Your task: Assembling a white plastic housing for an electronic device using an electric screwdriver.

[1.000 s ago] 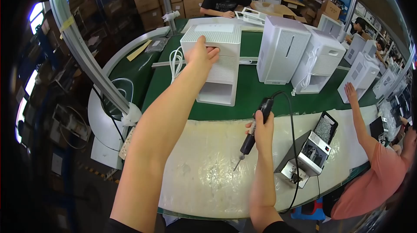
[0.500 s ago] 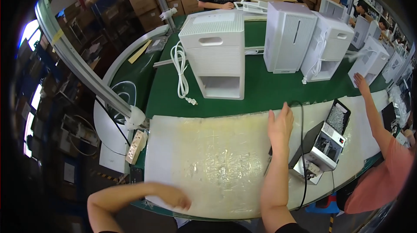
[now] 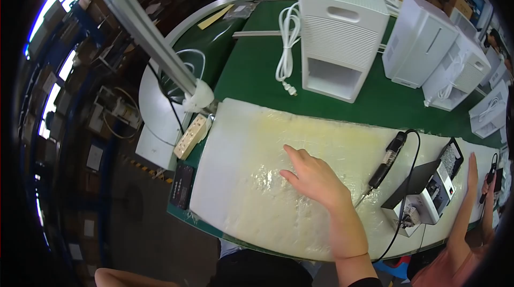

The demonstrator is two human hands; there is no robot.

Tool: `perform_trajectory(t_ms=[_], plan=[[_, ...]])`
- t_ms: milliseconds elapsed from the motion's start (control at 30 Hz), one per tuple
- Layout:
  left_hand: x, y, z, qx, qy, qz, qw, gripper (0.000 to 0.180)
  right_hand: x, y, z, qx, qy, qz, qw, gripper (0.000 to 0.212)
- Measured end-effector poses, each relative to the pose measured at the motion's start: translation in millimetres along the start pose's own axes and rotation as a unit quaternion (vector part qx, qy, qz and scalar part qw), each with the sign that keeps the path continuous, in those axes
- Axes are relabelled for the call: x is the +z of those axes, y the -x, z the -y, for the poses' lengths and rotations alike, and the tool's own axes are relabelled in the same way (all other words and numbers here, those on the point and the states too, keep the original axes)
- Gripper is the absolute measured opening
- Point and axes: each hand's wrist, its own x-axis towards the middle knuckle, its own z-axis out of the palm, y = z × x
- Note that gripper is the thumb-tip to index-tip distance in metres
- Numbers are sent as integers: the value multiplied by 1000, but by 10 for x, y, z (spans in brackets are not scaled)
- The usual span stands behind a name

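Observation:
My right hand (image 3: pixel 317 179) hovers over the plastic-covered white mat (image 3: pixel 241 180), its fingers stretched out and holding nothing. Only a piece of my left forearm shows at the lower left edge; the hand itself is out of view. To the right of my right hand lies a black electric screwdriver (image 3: pixel 387 161) with a long bit and a black cord. Beyond the mat stands a white appliance housing (image 3: pixel 342 35) with a handle slot and a hollow lower opening. Its bundled white power cord (image 3: pixel 288 46) hangs beside it, plug on the green table.
An opened tool box with a white control panel (image 3: pixel 441 193) sits right of the screwdriver. More white housings (image 3: pixel 423 40) stand at the back right. A beige power strip (image 3: pixel 191 137) and metal post (image 3: pixel 155 35) border the left. A co-worker's hand (image 3: pixel 472 172) is at the far right.
The view has swung, so the table's things sit differently in it. My right hand has moved left over the mat, uncovering the screwdriver. My left hand has dropped out of view.

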Motion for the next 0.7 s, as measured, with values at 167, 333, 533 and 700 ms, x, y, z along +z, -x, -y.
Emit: perform_trajectory(t_ms=[167, 333, 533, 700], plan=[[227, -296, 120, 51, 63, -6, 997, 59, 35, -9, 23, 53, 14, 71, 996, 54], [382, -575, 154, 103, 123, -16, 987, 56, 52, -28, -9, 77, 19, 80, 994, 57], [530, -751, 169, 152, 188, -27, 970, 53, 70, -45, -44, 88, 25, 93, 992, 57], [566, -787, 195, 182, 232, -34, 955, 50, 79, -65, -67, 100, 24, 107, 989, 58]])
